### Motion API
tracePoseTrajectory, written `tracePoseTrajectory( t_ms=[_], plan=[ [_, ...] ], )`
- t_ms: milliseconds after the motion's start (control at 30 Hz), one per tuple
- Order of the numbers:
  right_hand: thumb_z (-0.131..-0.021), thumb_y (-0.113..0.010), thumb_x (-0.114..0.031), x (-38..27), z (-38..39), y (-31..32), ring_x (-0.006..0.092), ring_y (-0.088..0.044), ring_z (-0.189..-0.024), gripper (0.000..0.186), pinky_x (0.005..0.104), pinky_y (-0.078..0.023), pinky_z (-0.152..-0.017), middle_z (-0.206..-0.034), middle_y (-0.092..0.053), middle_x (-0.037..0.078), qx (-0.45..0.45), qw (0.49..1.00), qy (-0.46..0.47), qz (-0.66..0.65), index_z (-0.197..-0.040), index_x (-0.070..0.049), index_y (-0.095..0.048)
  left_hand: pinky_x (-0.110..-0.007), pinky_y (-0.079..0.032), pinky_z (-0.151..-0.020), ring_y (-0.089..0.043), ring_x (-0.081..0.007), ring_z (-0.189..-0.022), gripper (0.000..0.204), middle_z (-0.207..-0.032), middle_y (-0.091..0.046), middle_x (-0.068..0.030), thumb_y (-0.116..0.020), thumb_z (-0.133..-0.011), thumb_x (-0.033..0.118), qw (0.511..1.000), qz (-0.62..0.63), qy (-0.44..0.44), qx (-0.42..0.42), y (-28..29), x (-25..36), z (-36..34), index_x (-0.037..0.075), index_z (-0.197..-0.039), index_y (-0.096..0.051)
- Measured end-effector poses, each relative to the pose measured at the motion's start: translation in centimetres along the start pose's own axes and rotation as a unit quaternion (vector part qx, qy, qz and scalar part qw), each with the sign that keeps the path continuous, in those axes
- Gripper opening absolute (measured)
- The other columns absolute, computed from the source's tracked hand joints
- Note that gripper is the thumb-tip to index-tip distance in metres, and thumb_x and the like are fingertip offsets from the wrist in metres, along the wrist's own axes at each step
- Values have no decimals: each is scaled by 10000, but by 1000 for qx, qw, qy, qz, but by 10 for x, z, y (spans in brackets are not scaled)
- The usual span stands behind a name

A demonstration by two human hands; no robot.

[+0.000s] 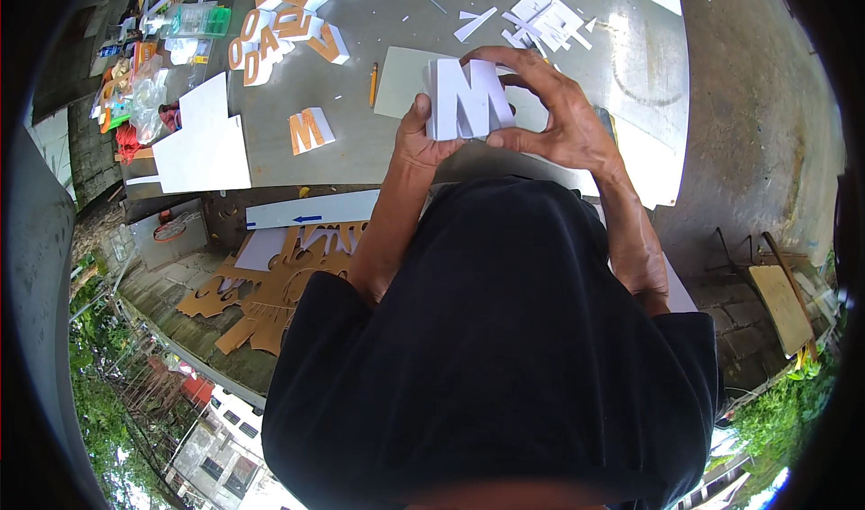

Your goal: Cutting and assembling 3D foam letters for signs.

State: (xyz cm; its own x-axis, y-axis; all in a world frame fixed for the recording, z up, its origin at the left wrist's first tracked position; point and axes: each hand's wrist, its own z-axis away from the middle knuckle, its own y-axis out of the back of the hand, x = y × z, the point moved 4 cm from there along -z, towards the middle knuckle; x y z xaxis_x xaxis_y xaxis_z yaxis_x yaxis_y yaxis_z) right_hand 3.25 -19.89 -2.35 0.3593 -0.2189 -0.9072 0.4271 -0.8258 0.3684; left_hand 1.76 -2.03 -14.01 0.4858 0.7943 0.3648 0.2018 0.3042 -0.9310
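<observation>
Both hands hold one white block letter (468, 98) up over the middle of the grey counter (360, 141); the left hand (419, 141) grips its left edge and underside, the right hand (550, 118) arches over its top and right side, so I judge it is being pressed into shape; any further move calls for steady, even pressure; far left lies a heap of orange-faced letters (284, 23); one orange-faced letter (309, 132) lies alone beside a white board (203, 145); white offcuts (541, 19) lie far right
</observation>
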Motion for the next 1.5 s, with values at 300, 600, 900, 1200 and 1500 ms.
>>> tracePoseTrajectory(
  t_ms=[300,600,900,1200,1500],
  plan=[
    [-730,-904,-178,24,2,7,305,-568,-1292,715,483,-486,-1095,-1406,-583,121,19,983,-29,-181,-1371,-98,-599,-504,-533,-1058,-613,-349,-1253,859,-1416,-548,-192,-787,-864,439,996,91,11,-22,-10,-2,-7,-5,-1480,-385],
    [-753,-879,-150,13,4,3,327,-547,-1312,743,497,-460,-1099,-1407,-565,150,17,976,-82,-200,-1409,-42,-549,-512,-528,-1029,-638,-321,-1199,655,-1311,-631,-166,-712,-941,346,995,82,5,51,-7,-15,-7,-12,-1426,-459],
    [-697,-914,-142,10,-1,-6,334,-560,-1296,803,480,-543,-1035,-1388,-548,163,28,998,-45,-25,-1415,-105,-555,-516,-561,-994,-663,-314,-1172,564,-1265,-649,-183,-676,-956,244,988,148,-8,54,-9,-13,1,-27,-1404,-467],
    [-719,-887,-80,15,-4,-3,336,-569,-1279,795,469,-536,-1045,-1399,-530,168,58,996,-57,-31,-1429,-83,-530,-489,-550,-1000,-646,-344,-1185,732,-1318,-610,-197,-774,-875,274,993,30,-45,109,-4,0,6,-6,-1453,-423],
    [-769,-884,-137,37,5,21,331,-676,-1135,801,475,-572,-971,-1413,-559,213,189,962,-156,-117,-1451,-27,-478,-524,-365,-1010,-554,-384,-1176,1331,-1346,-584,-202,-963,-569,211,429,-817,-188,337,-20,48,27,30,-1596,-136]
  ],
)
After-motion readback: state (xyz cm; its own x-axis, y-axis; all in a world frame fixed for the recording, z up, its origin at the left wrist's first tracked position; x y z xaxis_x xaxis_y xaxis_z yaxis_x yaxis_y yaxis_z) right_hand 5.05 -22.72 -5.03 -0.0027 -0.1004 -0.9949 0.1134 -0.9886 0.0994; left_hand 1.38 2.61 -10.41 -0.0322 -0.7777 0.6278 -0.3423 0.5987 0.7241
